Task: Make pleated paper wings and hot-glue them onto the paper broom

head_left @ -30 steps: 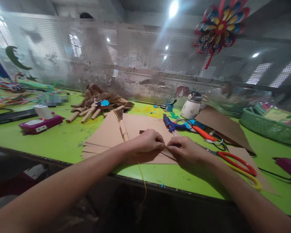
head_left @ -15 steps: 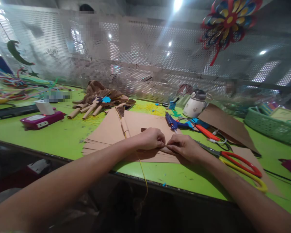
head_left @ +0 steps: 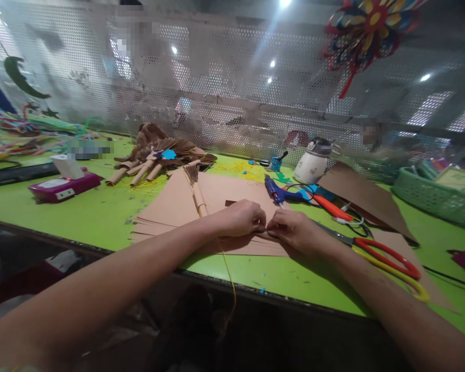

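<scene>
My left hand [head_left: 248, 217] and my right hand [head_left: 292, 230] meet near the front edge of a stack of brown paper sheets [head_left: 170, 204]. Fingertips of both hands pinch a small rolled piece of brown paper [head_left: 263, 234], mostly hidden by the fingers. A darker brown strip end [head_left: 230, 203] sticks out behind my left hand; whether it joins the pinched piece is unclear. Left of my hands lies a small broom-like paper bundle [head_left: 196, 192] with a frayed top and rolled handle. Yellow thread [head_left: 229, 271] hangs from under my left forearm over the table edge.
A blue glue gun [head_left: 277, 191] and red-and-yellow-handled scissors [head_left: 387, 258] lie by my right hand. Behind are a white bottle [head_left: 311, 164], a pile of paper bundles [head_left: 158, 155] and a mesh wall. A green basket [head_left: 430, 199] stands right, a purple power strip [head_left: 64, 187] left.
The fingertips of both hands have shifted slightly around the pinched paper, and less of the roll shows. The view has tilted a little; the other things lie as before.
</scene>
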Action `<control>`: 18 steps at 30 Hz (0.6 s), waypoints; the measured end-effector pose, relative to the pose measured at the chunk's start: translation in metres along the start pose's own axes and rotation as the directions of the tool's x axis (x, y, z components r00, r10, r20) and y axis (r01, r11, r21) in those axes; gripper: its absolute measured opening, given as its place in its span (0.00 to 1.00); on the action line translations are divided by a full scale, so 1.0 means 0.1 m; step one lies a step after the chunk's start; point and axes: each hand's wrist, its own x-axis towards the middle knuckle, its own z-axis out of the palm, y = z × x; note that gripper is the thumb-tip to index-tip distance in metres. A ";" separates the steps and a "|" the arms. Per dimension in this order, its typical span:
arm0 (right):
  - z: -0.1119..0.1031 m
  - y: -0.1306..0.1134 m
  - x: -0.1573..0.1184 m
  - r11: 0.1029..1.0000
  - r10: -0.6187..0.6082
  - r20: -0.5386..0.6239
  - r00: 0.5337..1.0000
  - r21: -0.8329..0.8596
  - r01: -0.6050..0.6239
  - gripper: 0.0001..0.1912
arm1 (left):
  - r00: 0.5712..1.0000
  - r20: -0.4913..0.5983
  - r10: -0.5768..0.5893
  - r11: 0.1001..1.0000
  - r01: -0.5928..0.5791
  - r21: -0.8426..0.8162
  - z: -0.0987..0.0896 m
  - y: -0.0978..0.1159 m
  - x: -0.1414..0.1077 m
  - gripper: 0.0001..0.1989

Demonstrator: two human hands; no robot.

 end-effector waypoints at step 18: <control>-0.02 -0.02 -0.03 0.976 -0.064 0.085 0.994 -0.200 0.080 0.09 | 0.993 0.036 0.115 0.982 -0.119 0.148 -0.06 0.07 -0.03 0.08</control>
